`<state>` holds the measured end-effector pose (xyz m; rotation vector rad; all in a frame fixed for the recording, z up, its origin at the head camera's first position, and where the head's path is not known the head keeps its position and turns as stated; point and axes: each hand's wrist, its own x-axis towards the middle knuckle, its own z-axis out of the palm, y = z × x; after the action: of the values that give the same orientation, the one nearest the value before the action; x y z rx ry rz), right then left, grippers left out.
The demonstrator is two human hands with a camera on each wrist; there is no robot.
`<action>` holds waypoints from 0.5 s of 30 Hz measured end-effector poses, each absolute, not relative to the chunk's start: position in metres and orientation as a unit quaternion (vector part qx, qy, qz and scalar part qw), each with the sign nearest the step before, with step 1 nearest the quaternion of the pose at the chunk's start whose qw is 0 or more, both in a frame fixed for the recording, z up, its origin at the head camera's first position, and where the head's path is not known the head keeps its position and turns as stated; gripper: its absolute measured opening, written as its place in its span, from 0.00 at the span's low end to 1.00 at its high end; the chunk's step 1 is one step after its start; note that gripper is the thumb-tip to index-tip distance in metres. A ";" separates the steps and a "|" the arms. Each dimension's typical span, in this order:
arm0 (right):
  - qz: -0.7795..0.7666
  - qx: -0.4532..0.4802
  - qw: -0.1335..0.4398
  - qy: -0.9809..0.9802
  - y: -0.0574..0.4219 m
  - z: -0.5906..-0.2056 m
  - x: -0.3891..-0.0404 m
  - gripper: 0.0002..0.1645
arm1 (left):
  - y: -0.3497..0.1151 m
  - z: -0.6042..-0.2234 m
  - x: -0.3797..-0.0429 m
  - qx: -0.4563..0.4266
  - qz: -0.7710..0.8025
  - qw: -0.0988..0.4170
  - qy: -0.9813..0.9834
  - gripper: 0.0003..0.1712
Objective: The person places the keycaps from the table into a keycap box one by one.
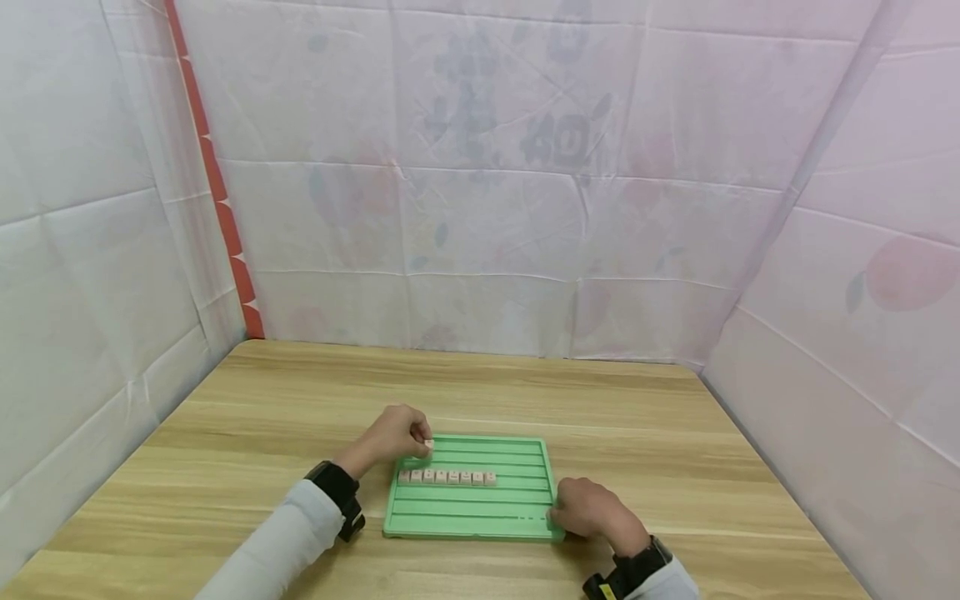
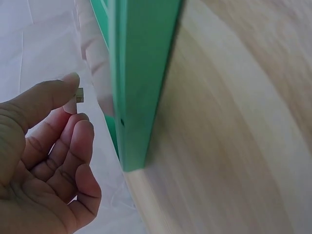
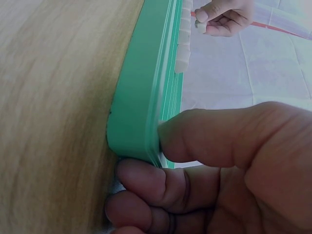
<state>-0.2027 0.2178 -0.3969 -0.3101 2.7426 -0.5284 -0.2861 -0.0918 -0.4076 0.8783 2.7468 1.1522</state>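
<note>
A green ridged tray lies flat on the table, with a row of small pale tiles standing along one of its middle slots. Over the tray's far left corner, my left hand pinches one small tile between thumb and fingers, held above the slots. At the near right corner, my right hand grips the tray's edge, thumb on top and curled fingers against the outer side. Marks on the tiles are too small to read.
The wooden table extends around the tray on every side. White patterned sheets hang behind and at both sides. A red strip runs down the back left corner. Black wrist cameras sit on both wrists.
</note>
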 end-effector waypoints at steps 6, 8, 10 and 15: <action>-0.186 -0.111 0.164 0.962 0.218 -0.396 -0.203 0.10 | -0.082 -0.408 -0.283 0.293 0.386 0.031 0.874 0.07; -0.185 -0.113 0.162 0.963 0.218 -0.396 -0.203 0.10 | -0.079 -0.408 -0.282 0.294 0.390 0.037 0.872 0.08; -0.185 -0.112 0.163 0.963 0.218 -0.396 -0.203 0.09 | -0.075 -0.407 -0.281 0.298 0.391 0.040 0.870 0.08; -0.186 -0.109 0.167 0.962 0.218 -0.398 -0.204 0.09 | -0.066 -0.405 -0.278 0.304 0.396 0.047 0.865 0.07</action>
<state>-0.2037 0.2178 -0.3980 -0.3089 2.7382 -0.5283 -0.2779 -0.0664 -0.4049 0.9269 2.6406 1.2084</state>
